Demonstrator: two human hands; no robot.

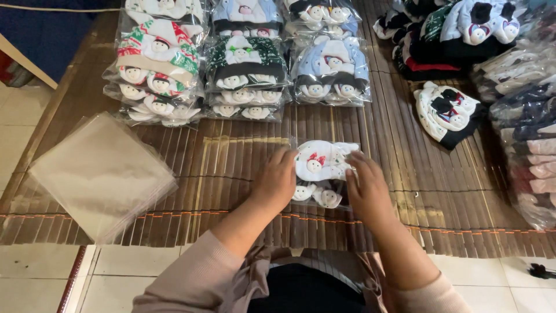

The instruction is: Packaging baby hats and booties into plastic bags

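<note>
A white knitted hat set with small snowman faces (320,168) lies in a clear plastic bag on the brown bamboo mat (243,174). My left hand (277,181) presses on the bag's left side and my right hand (366,186) rests on its right side, fingers on the plastic near the top edge. Both hands flank the package and touch it; the fingers are slightly spread. The bag's open flap extends to the left over the mat.
Rows of bagged hat sets (243,64) lie stacked ahead. A stack of empty clear bags (98,174) sits at left. Loose unbagged hats (449,113) and a pile (452,35) are at right, with more bagged stacks (530,145) at far right. Tiled floor (133,266) borders the mat.
</note>
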